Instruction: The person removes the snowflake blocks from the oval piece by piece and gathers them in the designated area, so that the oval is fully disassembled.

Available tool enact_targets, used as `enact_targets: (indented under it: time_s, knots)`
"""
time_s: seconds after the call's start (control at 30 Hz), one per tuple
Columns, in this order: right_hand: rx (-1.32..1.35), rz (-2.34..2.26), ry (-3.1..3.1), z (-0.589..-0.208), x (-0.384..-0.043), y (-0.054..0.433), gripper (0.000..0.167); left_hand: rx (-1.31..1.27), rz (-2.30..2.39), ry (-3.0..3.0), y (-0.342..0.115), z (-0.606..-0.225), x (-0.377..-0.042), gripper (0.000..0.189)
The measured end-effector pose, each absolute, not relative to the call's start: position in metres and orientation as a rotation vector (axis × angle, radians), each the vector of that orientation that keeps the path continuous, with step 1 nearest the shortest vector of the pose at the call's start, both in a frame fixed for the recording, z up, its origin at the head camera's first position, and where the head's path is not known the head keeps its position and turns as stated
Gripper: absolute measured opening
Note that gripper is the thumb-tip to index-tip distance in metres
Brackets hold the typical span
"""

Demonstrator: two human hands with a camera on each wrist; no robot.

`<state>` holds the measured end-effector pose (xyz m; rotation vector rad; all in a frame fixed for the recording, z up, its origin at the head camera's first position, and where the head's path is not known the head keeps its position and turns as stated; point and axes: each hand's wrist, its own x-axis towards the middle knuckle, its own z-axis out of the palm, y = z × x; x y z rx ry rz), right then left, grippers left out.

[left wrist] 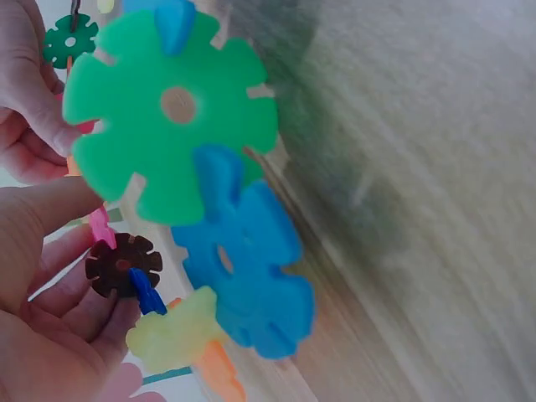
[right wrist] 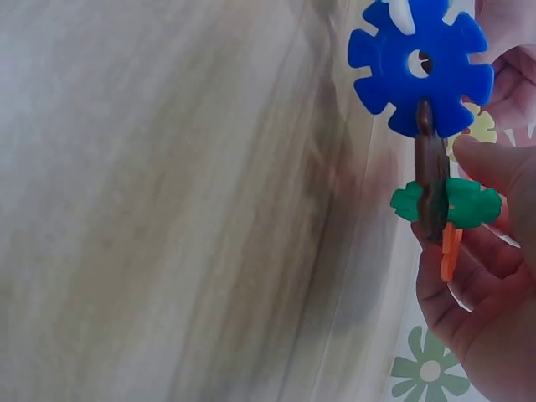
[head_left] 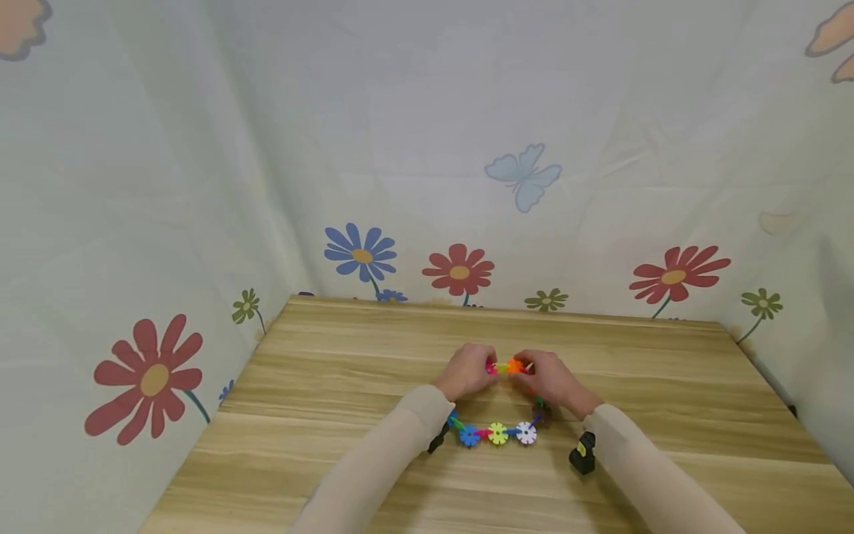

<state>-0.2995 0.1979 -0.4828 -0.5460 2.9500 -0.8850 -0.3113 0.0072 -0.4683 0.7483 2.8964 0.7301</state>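
Notched plastic discs slotted together in many colours form a looped chain (head_left: 497, 434) between the hands. At the far side of the loop, my left hand (head_left: 472, 368) pinches a pink disc (head_left: 491, 368). Opposite it, my right hand (head_left: 548, 377) pinches an orange disc (head_left: 514, 366), with a yellow disc (head_left: 502, 368) between the two hands. In the left wrist view, green (left wrist: 126, 92) and blue (left wrist: 260, 268) discs hang near the camera, and a brown disc (left wrist: 124, 265) lies by the left fingers. The right wrist view has a dark blue disc (right wrist: 452, 63) and a green one (right wrist: 473, 203) beside the right hand.
A wood-grain table (head_left: 360, 348) lies under the hands. Behind it hangs a pale curtain (head_left: 414, 148) printed with flowers and butterflies. Black wrist-worn devices sit at both cuffs, the right device (head_left: 583, 454) showing most plainly.
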Motion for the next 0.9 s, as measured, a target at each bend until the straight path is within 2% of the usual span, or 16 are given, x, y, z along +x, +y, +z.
enact_targets:
  time_s: [0.13,0.37,0.73,0.9]
  knots:
    - [-0.605,-0.909,2.929,-0.4824,-0.3003,0.1982,0.032,0.75,0.708,2.909,0.0083,-0.4675,-0.3111,0.018]
    - [-0.828,-0.927,2.964,-0.4785,-0.3015,0.1976,0.006,0.816,0.695,2.903,0.013,-0.4673,-0.3096,0.023]
    - [-0.97,-0.963,2.943,-0.4778,-0.3012,0.1987,0.008,0.837,0.612,2.9,0.0114,-0.4703,-0.3113,0.023]
    - [-0.956,-0.997,2.939,-0.4808,-0.3022,0.1984,0.007,0.874,0.601,2.906,0.009,-0.4709,-0.3105,0.021]
